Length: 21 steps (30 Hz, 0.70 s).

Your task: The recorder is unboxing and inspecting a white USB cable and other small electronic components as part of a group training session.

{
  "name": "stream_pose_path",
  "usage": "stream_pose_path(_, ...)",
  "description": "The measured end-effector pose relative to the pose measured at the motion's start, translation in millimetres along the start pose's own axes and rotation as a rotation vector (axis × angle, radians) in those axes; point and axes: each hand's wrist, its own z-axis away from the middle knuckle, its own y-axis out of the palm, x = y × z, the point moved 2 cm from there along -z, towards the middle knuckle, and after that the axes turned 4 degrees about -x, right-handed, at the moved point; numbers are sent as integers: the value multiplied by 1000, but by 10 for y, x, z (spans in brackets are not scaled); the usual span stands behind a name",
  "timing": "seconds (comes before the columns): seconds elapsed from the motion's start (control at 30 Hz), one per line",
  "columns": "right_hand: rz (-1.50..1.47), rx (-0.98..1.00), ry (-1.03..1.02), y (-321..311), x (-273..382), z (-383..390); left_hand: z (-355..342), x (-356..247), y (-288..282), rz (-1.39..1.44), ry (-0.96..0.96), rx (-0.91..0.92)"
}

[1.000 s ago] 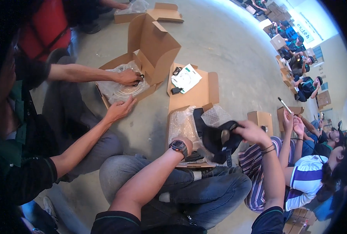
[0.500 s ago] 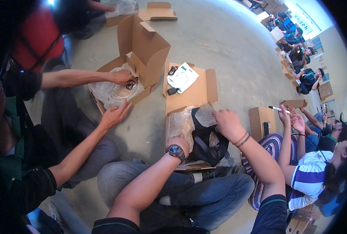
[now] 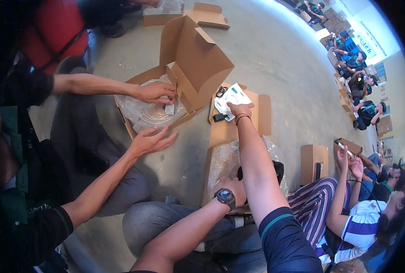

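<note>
My right hand (image 3: pixel 241 110) reaches over the raised lid (image 3: pixel 259 119) of a cardboard box and closes on the lower edge of a flat white packet with a green mark (image 3: pixel 237 94). Beside the packet lie a coiled black cable (image 3: pixel 221 92) and a black power adapter (image 3: pixel 219 117). Lower down, my left hand (image 3: pixel 232 187), with a dark watch on its wrist, rests in the box among clear bubble wrap (image 3: pixel 223 159). A black item (image 3: pixel 277 172) shows there, partly covered by my right forearm. That forearm also hides the left fingers.
On the left, a co-worker's hands (image 3: pixel 159 92) work in an open cardboard box (image 3: pixel 195 54) with bubble wrap and a white coiled cable. A closed carton (image 3: pixel 314 159) stands at right, near a person in striped trousers holding a pen-like thing. Several seated people line the far right.
My right hand has let go of the bubble wrap over the black item and moved forward onto the white packet. The left hand stays in the box. The view has shifted left.
</note>
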Motion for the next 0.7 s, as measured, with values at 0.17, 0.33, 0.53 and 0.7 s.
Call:
stream_pose_path(0.17,-149,40,58,164,-36,-280,-152,-13,203,131,-12,-39)
stream_pose_path(0.33,-366,67,21,155,-369,-584,-206,3,283,-42,67,-26)
stream_pose_path(0.53,-822,184,27,-406,-474,-442,-110,6,81,-80,76,38)
stream_pose_path(0.7,-276,-321,-781,-1332,-495,-621,-226,22,113,-80,139,-102)
